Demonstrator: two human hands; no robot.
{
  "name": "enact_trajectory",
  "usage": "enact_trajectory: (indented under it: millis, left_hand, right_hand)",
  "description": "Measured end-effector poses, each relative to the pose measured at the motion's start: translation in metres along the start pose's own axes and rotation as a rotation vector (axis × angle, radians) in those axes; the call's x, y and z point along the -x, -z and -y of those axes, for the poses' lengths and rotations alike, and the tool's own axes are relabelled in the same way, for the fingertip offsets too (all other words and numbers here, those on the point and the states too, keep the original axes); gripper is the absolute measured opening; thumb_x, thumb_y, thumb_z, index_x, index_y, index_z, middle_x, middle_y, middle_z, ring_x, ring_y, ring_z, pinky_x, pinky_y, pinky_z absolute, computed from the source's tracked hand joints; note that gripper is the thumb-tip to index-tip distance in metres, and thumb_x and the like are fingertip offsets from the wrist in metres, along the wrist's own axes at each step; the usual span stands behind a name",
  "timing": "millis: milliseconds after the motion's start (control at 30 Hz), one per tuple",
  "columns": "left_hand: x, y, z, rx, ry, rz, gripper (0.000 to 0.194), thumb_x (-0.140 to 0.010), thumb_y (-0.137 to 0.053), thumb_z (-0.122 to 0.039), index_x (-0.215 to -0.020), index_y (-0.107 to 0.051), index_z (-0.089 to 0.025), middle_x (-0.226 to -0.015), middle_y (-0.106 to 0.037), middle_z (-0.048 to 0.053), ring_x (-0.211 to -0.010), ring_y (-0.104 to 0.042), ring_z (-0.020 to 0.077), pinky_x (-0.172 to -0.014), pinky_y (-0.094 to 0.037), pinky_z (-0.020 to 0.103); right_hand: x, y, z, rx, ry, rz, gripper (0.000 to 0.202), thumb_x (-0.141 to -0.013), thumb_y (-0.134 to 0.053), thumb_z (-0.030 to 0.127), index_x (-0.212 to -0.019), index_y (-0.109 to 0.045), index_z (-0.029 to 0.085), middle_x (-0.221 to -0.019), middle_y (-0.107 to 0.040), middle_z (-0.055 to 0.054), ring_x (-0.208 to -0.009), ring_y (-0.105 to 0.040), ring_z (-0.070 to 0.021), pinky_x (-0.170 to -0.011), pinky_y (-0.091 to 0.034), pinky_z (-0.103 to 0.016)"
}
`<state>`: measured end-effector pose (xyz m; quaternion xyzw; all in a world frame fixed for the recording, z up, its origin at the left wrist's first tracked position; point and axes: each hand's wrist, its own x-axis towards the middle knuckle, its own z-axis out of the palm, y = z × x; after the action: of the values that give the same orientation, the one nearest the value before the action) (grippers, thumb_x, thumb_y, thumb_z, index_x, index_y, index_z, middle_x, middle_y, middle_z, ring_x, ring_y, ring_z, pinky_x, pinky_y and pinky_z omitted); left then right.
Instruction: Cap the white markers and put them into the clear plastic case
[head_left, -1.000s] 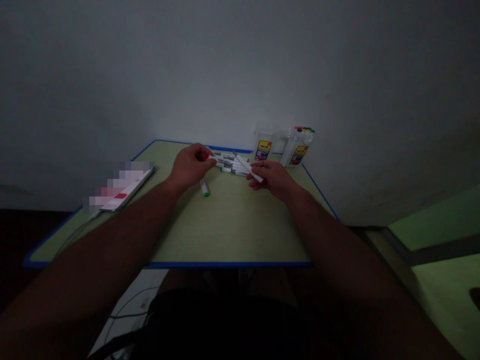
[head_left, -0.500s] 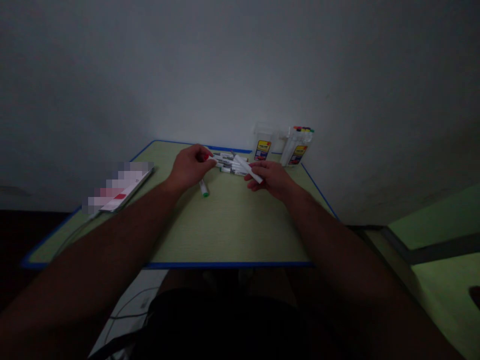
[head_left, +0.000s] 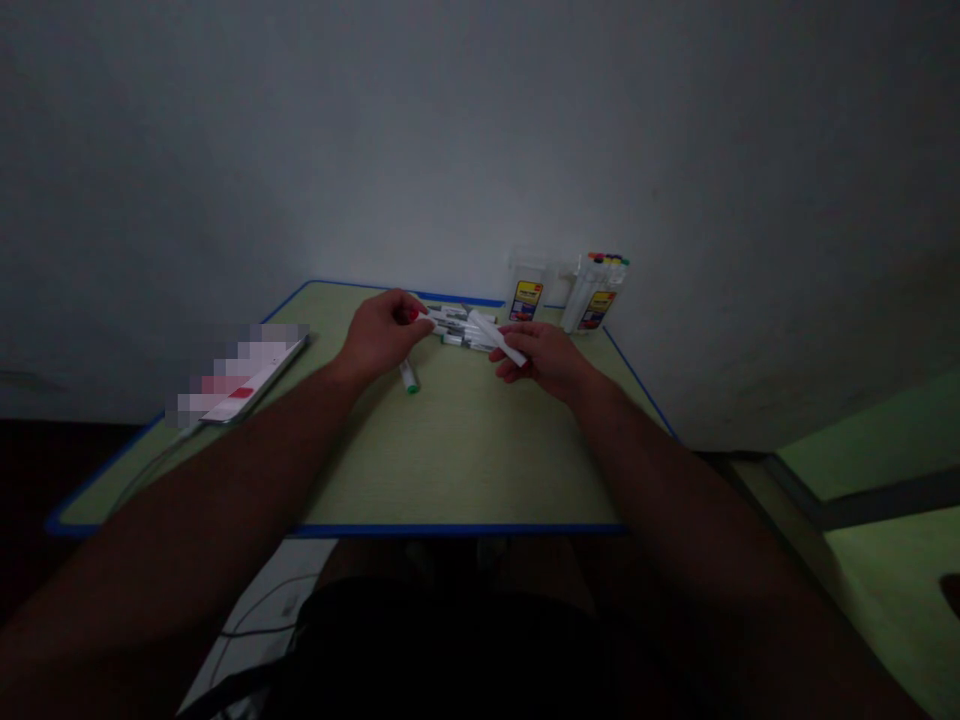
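My right hand point(head_left: 544, 355) is closed on a white marker point(head_left: 496, 338), which slants up and to the left out of the fingers. On the left, my left hand point(head_left: 380, 335) pinches a marker point(head_left: 426, 320) with a red end; its fingers cover part of it. Between the hands lies a loose heap of white markers point(head_left: 457, 341) with grey bands. A green-ended marker point(head_left: 409, 377) sticks out from below my left hand, lying on the table.
Against the wall stands a clear plastic case point(head_left: 527, 275) with a yellow label. Beside it, a second clear case point(head_left: 592, 295) holds several markers with coloured ends. A tablet-like device point(head_left: 251, 380) with a cable lies at the left of the blue-edged table point(head_left: 465, 470).
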<state>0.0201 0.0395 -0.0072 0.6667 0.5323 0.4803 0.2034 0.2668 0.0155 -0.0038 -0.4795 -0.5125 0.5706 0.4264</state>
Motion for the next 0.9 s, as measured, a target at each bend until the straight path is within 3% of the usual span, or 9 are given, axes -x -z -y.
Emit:
enact_trajectory:
  millis: [433,733,900]
  left_hand:
    - [0.0,0.0,-0.001,0.038,0.012,0.005,0.015,-0.07,-0.077,-0.025,-0.08,-0.069,-0.019,-0.071,-0.061,-0.001,-0.066,-0.053,0.0141,-0.065,-0.044,0.03]
    - [0.002,0.002,-0.009,0.421,0.198,0.063,0.019,-0.066,-0.075,-0.02,-0.082,-0.065,-0.019,-0.074,-0.059,0.0,-0.066,-0.058,0.0147,-0.068,-0.054,0.034]
    - [-0.002,0.002,-0.003,0.483,0.215,0.086,0.023,-0.063,-0.077,-0.023,-0.082,-0.064,-0.021,-0.078,-0.063,0.001,-0.069,-0.059,0.0156,-0.068,-0.056,0.035]
  right_hand:
    - [0.001,-0.002,0.001,-0.012,0.005,0.007,0.014,-0.101,-0.051,0.007,-0.103,-0.063,0.013,-0.072,-0.075,-0.005,-0.051,-0.069,-0.0134,-0.046,-0.057,-0.023]
    - [-0.001,0.009,-0.006,0.028,0.083,0.164,0.017,-0.096,-0.055,0.009,-0.109,-0.066,0.014,-0.079,-0.078,-0.004,-0.048,-0.066,-0.0115,-0.048,-0.057,-0.024]
    - [-0.001,0.009,-0.007,0.037,0.102,0.188,0.016,-0.093,-0.059,0.011,-0.106,-0.066,0.014,-0.077,-0.078,-0.004,-0.046,-0.063,-0.0103,-0.045,-0.053,-0.021]
